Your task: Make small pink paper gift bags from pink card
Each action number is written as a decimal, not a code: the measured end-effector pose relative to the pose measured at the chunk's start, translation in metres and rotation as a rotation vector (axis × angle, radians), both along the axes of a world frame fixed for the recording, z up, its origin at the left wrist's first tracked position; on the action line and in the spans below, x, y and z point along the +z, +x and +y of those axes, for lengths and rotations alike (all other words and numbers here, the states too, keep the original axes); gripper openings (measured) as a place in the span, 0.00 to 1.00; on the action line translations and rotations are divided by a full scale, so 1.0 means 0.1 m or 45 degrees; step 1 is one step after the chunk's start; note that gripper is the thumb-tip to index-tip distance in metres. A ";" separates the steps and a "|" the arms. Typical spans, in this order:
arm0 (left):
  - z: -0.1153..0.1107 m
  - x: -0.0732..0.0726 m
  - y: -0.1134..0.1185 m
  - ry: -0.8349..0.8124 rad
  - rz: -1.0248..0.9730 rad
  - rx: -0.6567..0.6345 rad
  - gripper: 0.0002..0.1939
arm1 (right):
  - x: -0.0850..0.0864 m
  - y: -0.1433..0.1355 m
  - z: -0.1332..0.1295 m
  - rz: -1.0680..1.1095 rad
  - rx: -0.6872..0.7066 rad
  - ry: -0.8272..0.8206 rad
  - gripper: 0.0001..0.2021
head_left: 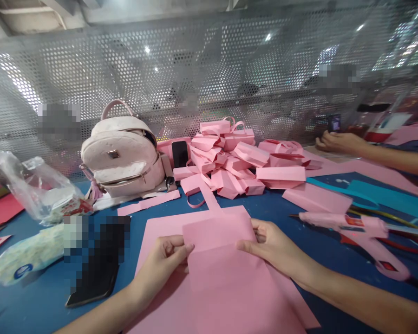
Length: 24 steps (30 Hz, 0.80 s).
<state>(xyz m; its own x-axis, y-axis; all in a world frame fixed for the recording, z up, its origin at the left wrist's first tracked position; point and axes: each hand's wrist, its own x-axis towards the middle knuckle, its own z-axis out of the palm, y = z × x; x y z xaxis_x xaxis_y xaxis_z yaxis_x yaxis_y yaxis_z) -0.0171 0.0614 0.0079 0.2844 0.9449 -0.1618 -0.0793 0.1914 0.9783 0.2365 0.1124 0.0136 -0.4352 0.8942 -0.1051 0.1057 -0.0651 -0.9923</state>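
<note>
As we look left to right over the blue tabletop [7,306], we count one clear plastic bag [29,185], one pale packet [31,255], one dark flat object [101,273], partly masked, one pale backpack [125,157] and one black phone [180,154]. The heap of folded pink pieces [230,162] overlaps too much for us to count exactly. Rightward, we see one other person's hand [337,140] and one pink glue gun [358,226]. Our left grip [187,249] is closed on the left edge of one creased pink sheet [223,273]; our right grip [249,239] pinches its right edge. The creased pink sheet lies between both, over a wider pink sheet [160,229].
</note>
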 end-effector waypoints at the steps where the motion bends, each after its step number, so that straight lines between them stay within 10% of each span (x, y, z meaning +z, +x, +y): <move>1: 0.01 0.00 0.00 0.001 0.006 -0.007 0.26 | 0.01 0.00 0.00 -0.006 0.000 0.005 0.23; 24: 0.00 0.01 0.02 0.013 -0.062 -0.123 0.21 | 0.01 -0.03 -0.06 0.021 -0.065 -0.042 0.25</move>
